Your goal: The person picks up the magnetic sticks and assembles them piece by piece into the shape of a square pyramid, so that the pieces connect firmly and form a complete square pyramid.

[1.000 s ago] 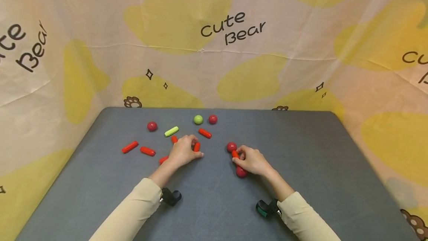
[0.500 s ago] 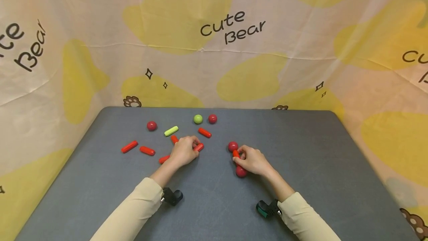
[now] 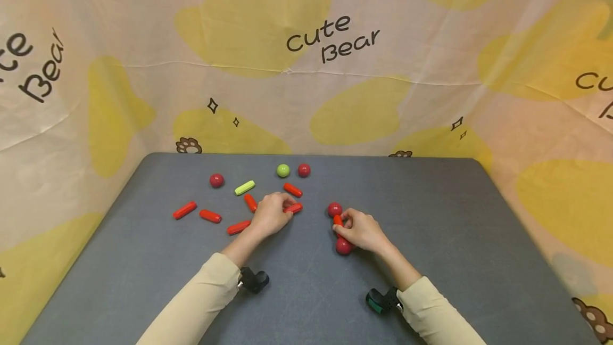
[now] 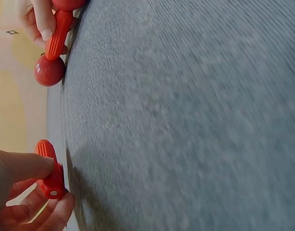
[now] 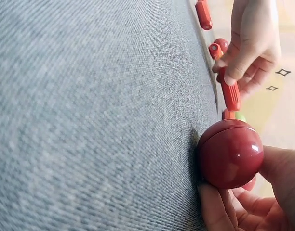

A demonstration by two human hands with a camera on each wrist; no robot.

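Observation:
My left hand (image 3: 272,214) pinches a red ridged rod (image 3: 294,208) between thumb and fingers, low over the grey table. In the left wrist view a small pale socket shows in the end of this rod (image 4: 53,178). To the right, my right hand (image 3: 364,229) grips another red rod (image 3: 338,221) by its middle. One red ball (image 3: 334,210) sits at that rod's far end, a second red ball (image 3: 344,246) at its near end. The near ball (image 5: 229,154) fills the front of the right wrist view and hides most of the gripped rod.
Left of my left hand lie several red rods (image 3: 184,210) and one light green rod (image 3: 245,188). Further back are a green ball (image 3: 283,170), a red ball (image 3: 304,170) and another red ball (image 3: 216,180). A printed cloth (image 3: 258,100) hangs behind the grey table (image 3: 306,292).
The rod in my left hand has turned from pointing away to lying nearly sideways, and that hand has shifted slightly right. My right hand stays nearly still, holding its rod and balls.

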